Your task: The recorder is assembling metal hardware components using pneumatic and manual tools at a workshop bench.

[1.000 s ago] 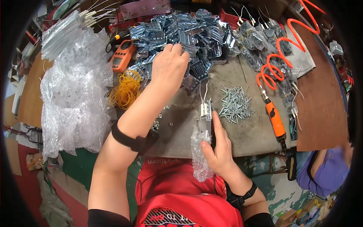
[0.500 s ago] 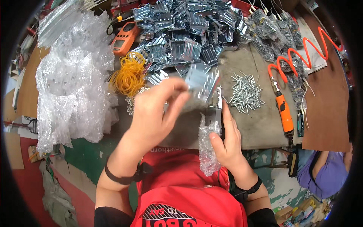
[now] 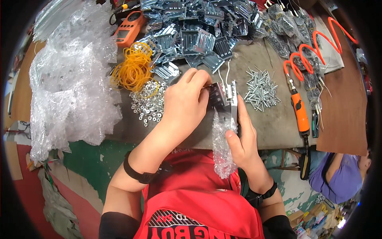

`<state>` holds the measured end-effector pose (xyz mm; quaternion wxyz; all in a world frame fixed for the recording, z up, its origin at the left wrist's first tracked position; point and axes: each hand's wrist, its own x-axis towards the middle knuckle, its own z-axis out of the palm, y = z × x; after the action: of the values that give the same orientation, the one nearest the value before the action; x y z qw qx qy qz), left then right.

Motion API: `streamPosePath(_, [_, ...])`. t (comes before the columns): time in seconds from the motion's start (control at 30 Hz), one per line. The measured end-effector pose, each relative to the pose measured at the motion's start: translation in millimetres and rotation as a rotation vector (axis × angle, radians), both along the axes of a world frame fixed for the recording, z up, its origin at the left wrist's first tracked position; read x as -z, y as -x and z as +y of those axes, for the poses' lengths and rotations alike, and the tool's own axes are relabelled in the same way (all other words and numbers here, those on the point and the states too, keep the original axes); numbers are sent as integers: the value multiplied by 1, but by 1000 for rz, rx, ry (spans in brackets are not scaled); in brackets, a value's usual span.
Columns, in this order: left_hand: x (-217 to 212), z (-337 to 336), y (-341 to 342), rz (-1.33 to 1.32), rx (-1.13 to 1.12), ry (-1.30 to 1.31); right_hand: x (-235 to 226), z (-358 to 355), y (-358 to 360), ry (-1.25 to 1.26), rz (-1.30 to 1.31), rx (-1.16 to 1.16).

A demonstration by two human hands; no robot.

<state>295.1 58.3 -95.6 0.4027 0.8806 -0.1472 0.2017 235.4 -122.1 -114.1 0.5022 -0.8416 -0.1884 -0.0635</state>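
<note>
My left hand [image 3: 187, 99] pinches a slotted metal plate [image 3: 217, 95] by its left side, close against the top of an upright metal-edged part [image 3: 234, 97]. My right hand [image 3: 243, 145] grips that part from the right, thumb in front and fingers along its far side. Bubble wrap [image 3: 223, 157] covers the part's lower end, and two white wires [image 3: 227, 73] stick up from its top. Whether plate and part touch is hard to tell. Right of them lies a heap of screws [image 3: 260, 89]; left of my left hand are loose nuts [image 3: 147, 103].
A pile of slotted plates [image 3: 191, 40] fills the back. Orange rubber bands [image 3: 133, 73], an orange meter [image 3: 129, 30] and bubble wrap sheets [image 3: 75, 83] lie left. An orange power screwdriver [image 3: 299, 113] with a coiled hose [image 3: 304, 61] and wrapped wired parts [image 3: 284, 30] are right.
My left hand has moved right, bringing the slotted plate down to the part in my right hand. The nuts and the white wires now show more fully.
</note>
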Motion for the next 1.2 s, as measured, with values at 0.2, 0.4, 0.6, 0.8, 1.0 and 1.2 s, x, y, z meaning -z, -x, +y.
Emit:
streamPosePath(0.2, [7,-8,-10,-3,9,48,1,-2,-1,-22,25,-2])
streamPosePath(0.4, [9,-9,-13,-83,11,3,-2,-1,0,-8,20,-2])
streamPosePath(0.6, [13,-14,-11,43,15,124,2,-1,-1,26,-12,-7])
streamPosePath(0.8, [7,-7,43,169,232,218,0,2,0,69,-46,-12])
streamPosePath(1.0, [14,5,75,100,215,85,-3,17,25,162,-117,-91])
streamPosePath(1.2, [13,4,75,88,208,68,-4,13,23,139,-89,-129])
